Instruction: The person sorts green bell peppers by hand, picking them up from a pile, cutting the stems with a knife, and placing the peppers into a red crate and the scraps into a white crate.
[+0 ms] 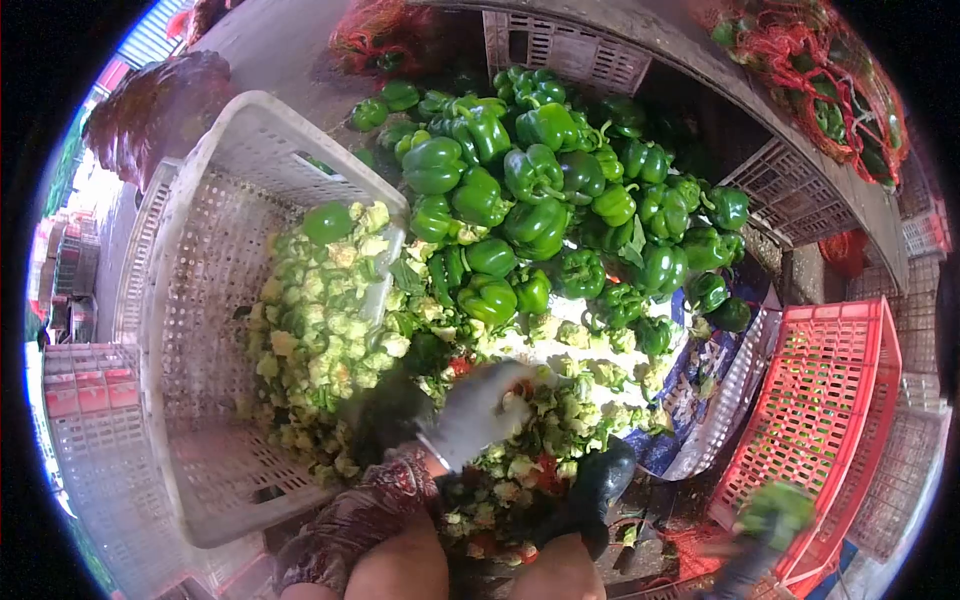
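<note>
My left hand (478, 415), in a white glove below a patterned sleeve, hovers over a heap of pale green pepper cores (500, 490). Its fingers are curled; a small orange-brown patch shows there, but I cannot make out what it is. At the lower right my right hand (745, 560), dark and smeared by motion, is at a green bell pepper (778, 515). That pepper is over the near end of a red plastic crate (800, 400). Ahead lies a large pile of whole green bell peppers (540, 230).
A big white crate (185, 330) on the left holds many cores. Black boots (603, 490) stand among scraps. Red net sacks (820, 100) lie at the upper right, near grey crates (795, 190). A blue sheet (660, 440) lies beside the red crate.
</note>
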The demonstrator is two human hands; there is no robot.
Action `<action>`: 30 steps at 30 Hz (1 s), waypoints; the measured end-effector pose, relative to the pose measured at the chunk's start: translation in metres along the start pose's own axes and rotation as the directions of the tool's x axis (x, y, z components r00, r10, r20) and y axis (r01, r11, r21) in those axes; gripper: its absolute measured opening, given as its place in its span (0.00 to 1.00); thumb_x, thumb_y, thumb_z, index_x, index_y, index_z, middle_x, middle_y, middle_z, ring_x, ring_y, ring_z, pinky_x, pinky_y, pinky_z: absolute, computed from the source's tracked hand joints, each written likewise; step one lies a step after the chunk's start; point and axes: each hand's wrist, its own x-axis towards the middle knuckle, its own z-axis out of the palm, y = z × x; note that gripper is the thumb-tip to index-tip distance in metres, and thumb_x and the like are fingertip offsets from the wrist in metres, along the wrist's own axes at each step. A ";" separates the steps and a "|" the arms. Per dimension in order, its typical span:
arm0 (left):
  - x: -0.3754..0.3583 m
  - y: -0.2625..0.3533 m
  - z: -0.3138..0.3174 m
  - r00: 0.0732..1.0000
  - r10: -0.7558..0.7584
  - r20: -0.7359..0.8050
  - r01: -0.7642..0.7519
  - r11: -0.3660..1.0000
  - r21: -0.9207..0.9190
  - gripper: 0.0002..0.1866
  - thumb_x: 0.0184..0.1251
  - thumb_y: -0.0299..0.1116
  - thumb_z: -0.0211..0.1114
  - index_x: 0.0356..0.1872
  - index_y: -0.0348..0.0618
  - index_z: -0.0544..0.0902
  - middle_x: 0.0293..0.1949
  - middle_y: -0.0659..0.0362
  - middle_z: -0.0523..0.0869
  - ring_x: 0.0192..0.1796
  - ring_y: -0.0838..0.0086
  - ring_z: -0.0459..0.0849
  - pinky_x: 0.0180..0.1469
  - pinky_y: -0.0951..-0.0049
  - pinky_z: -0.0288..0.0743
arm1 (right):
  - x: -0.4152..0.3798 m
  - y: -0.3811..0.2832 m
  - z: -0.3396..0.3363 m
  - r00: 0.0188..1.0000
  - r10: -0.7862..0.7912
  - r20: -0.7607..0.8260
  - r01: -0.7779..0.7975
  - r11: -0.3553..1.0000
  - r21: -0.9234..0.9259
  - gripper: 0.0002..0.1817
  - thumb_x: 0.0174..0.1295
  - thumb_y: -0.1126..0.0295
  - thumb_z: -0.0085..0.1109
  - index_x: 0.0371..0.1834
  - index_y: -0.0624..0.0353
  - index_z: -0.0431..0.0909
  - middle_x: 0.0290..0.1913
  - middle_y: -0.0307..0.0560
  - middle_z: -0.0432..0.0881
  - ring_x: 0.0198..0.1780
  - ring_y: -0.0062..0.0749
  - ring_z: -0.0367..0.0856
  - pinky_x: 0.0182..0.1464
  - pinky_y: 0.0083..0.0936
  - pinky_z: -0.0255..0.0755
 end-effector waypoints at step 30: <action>0.055 -0.093 0.049 0.927 -0.335 0.171 0.349 0.935 -0.061 0.34 0.60 0.45 0.62 0.65 0.38 0.66 0.52 0.40 0.80 0.56 0.52 0.78 0.58 0.62 0.70 | -0.020 0.084 0.281 0.489 0.433 0.757 -0.235 0.902 -0.363 0.30 0.58 0.71 0.56 0.67 0.50 0.67 0.64 0.52 0.72 0.65 0.43 0.69 0.66 0.30 0.63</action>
